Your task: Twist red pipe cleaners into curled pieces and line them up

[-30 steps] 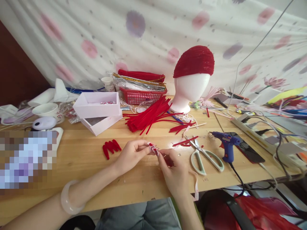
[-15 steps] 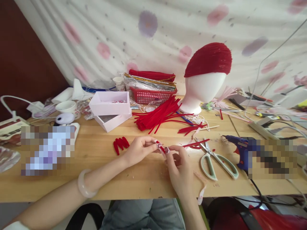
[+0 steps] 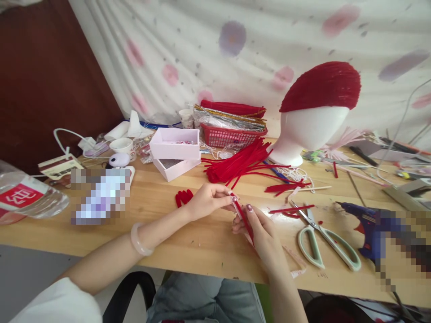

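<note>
A red fuzzy stem, like a pipe cleaner, slants between my hands above the table. Alongside it runs a thin pale strip that looks like a tape measure. My left hand pinches the upper end of both between thumb and fingertips. Lower down, my right hand grips the stem with its thumb on top, and the stem's lower end runs against the palm. Several short red fuzzy pieces lie behind my left hand, which partly hides them. Right of my right hand rest green-handled scissors.
A bundle of red stems lies before a red basket. Pale boxes stand to its left. A white mannequin head wears a red covering. A blue glue gun lies right; a water bottle lies far left.
The view has swung left, bringing in the bottle. My right hand has slid lower along the stem, so a longer stretch of red shows between my hands.
</note>
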Motion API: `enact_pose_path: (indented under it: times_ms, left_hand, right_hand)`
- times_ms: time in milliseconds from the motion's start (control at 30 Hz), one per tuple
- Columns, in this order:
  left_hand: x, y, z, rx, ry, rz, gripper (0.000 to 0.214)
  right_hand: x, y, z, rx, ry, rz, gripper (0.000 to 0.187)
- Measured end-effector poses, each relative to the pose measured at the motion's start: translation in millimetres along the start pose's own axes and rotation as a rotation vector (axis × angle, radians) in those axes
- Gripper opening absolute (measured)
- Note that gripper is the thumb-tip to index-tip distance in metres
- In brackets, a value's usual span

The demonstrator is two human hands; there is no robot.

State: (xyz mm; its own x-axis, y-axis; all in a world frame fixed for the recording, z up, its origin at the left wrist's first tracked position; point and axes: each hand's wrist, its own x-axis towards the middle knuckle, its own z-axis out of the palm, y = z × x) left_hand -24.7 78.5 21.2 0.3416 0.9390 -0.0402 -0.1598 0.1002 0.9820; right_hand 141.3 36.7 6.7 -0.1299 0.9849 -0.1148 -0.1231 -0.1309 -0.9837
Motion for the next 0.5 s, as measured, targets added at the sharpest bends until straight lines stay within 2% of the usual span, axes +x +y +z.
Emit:
enact_pose_path:
  times_ms: [333,500]
  left_hand:
    - [2.0,2.2,-6.7,-0.007,0.039,-0.056,0.021]
    - [1.6,4.2,-5.2,-0.001,0.049,-0.067,0.020]
  right_hand:
    - [-6.2,-1.5,-5.2,-0.007,-0.069,0.032,0.043]
    - [-8.1,-5.0,-5.3,-0.032,-0.044,0.033,0.043]
